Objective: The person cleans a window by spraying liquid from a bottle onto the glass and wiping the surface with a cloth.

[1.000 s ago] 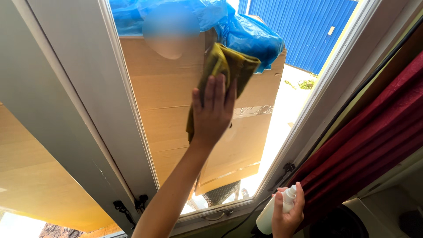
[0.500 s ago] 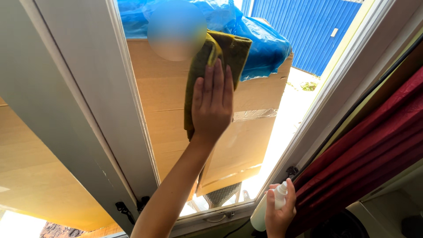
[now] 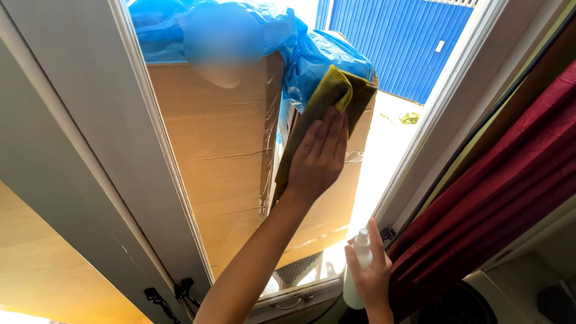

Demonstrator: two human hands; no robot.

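Observation:
My left hand (image 3: pixel 318 153) lies flat, fingers together, pressing a folded yellow-green cloth (image 3: pixel 339 93) against the window glass (image 3: pixel 384 156), toward the pane's upper right. My forearm rises to it from the bottom middle. Low at the right, my right hand (image 3: pixel 369 276) grips a small white spray bottle (image 3: pixel 351 293) upright, nozzle up, close to the window's lower right corner.
A grey window frame (image 3: pixel 138 150) runs diagonally on the left, with black latches (image 3: pixel 180 291) at its foot. Outside the glass stands a large cardboard box (image 3: pixel 210 132) under blue plastic sheeting (image 3: pixel 312 48), with a blue corrugated wall (image 3: pixel 396 42) behind. A dark red curtain (image 3: pixel 498 180) hangs at the right.
My left hand has slid the cloth to the right and slightly down across the glass. My right hand with the bottle has shifted a little left and lower.

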